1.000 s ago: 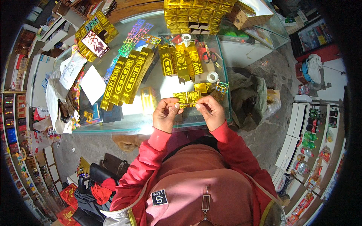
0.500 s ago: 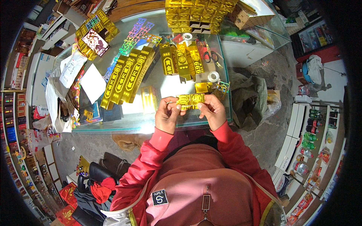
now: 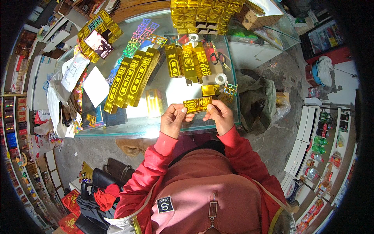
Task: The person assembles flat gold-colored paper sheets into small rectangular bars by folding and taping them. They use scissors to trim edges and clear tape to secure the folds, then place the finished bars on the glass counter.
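Note:
A small gold printed paper piece (image 3: 198,105), perhaps a folded box, is held level above the near edge of the glass counter (image 3: 156,130). My left hand (image 3: 173,117) pinches its left end between thumb and fingers. My right hand (image 3: 219,116) is closed on its right end, thumb against the lower edge. Just beyond lie a small plain gold piece (image 3: 208,90) and a white tape roll (image 3: 220,79). Farther back stand several gold printed cartons (image 3: 188,62). To the left, long gold printed strips (image 3: 132,80) lie side by side.
Black-handled scissors (image 3: 217,58) rest at the counter's right side. A stack of gold boxes (image 3: 206,15) stands at the back. A phone (image 3: 99,43) with a lit screen leans on gold pieces at far left. White paper (image 3: 96,86) and a plastic bag (image 3: 58,101) are at left.
The gold piece has turned in my hands, so its printed face now shows as one flatter panel. My right fingers have shifted slightly along its end.

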`<move>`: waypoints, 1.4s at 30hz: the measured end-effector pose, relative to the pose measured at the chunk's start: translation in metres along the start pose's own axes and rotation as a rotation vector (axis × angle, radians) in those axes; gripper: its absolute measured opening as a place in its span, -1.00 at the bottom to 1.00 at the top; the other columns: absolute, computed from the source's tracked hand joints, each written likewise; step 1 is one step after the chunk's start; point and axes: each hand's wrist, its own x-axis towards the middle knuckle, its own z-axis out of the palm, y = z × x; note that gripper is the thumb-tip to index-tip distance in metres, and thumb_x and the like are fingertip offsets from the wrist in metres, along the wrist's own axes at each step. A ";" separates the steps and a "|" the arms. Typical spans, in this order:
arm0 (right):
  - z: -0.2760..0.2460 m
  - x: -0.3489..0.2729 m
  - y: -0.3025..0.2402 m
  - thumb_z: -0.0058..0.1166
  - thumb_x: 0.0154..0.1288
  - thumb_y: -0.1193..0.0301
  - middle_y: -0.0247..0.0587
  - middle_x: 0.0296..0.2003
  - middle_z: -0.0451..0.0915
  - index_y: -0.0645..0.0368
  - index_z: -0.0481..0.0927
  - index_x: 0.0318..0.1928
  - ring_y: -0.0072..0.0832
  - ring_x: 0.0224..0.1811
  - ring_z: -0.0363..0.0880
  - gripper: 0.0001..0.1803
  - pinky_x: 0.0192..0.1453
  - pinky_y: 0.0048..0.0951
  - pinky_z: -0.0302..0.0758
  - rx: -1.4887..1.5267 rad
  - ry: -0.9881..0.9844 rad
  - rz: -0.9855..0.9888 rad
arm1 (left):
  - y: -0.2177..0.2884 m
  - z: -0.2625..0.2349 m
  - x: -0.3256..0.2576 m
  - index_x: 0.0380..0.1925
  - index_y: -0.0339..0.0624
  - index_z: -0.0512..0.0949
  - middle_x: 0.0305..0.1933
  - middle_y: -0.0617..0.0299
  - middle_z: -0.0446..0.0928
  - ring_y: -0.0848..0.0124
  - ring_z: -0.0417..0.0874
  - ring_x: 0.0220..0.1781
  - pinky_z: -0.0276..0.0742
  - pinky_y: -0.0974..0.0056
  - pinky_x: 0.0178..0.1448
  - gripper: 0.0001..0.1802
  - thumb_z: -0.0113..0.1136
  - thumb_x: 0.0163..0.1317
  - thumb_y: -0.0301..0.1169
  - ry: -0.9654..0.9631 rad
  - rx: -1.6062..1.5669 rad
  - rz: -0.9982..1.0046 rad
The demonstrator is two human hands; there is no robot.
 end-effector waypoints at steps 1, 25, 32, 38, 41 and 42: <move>0.001 -0.001 0.001 -0.07 0.35 0.49 -0.33 -0.46 0.48 0.29 0.49 -0.17 -0.66 -0.53 0.44 -0.86 -0.37 -0.55 0.54 -0.005 0.007 -0.004 | 0.001 0.000 0.000 -0.14 -0.32 0.40 -0.25 0.10 0.57 0.35 0.66 -0.27 0.61 0.34 -0.17 -0.80 0.03 0.33 -0.41 0.011 -0.021 -0.022; 0.001 -0.007 0.003 -0.03 0.27 0.61 -0.24 -0.19 0.54 0.23 0.37 0.00 -0.61 -0.19 0.50 -0.71 -0.08 -0.53 0.50 -0.046 -0.008 -0.196 | -0.003 -0.004 -0.003 -0.32 -0.19 0.51 -0.26 0.23 0.59 0.45 0.63 -0.28 0.62 0.29 -0.20 -0.83 0.05 0.34 -0.33 -0.061 -0.200 -0.142; 0.003 -0.012 -0.001 0.03 0.23 0.60 -0.22 -0.21 0.52 0.25 0.39 -0.05 -0.55 -0.23 0.53 -0.73 -0.11 -0.48 0.55 0.177 -0.037 -0.095 | 0.005 0.001 -0.007 0.06 -0.27 0.38 0.06 0.10 0.49 0.32 0.54 0.05 0.47 0.21 0.12 -0.52 -0.01 0.34 -0.11 -0.198 -0.388 -0.125; 0.004 -0.022 -0.001 0.04 0.25 0.57 -0.23 -0.27 0.54 0.28 0.44 -0.12 -0.56 -0.30 0.54 -0.81 -0.22 -0.50 0.58 0.208 -0.072 0.033 | 0.012 0.005 -0.008 0.32 -0.45 0.02 0.35 -0.03 0.18 0.25 0.30 0.32 0.18 0.22 0.36 0.14 0.16 0.02 0.27 -0.542 -0.275 -0.086; 0.005 -0.026 -0.003 0.04 0.26 0.55 -0.25 -0.27 0.54 0.26 0.44 -0.11 -0.59 -0.33 0.52 -0.81 -0.27 -0.52 0.56 0.298 -0.104 0.102 | 0.015 0.006 -0.009 0.31 -0.46 0.01 0.34 -0.04 0.18 0.24 0.30 0.32 0.18 0.23 0.35 0.16 0.20 0.00 0.25 -0.582 -0.272 -0.072; 0.004 -0.028 -0.004 0.04 0.27 0.55 -0.27 -0.27 0.53 0.23 0.43 -0.10 -0.59 -0.32 0.51 -0.80 -0.26 -0.52 0.54 0.339 -0.104 0.140 | 0.016 0.006 -0.009 0.32 -0.46 0.01 0.33 -0.04 0.19 0.24 0.31 0.31 0.19 0.23 0.34 0.15 0.21 0.00 0.24 -0.598 -0.270 -0.075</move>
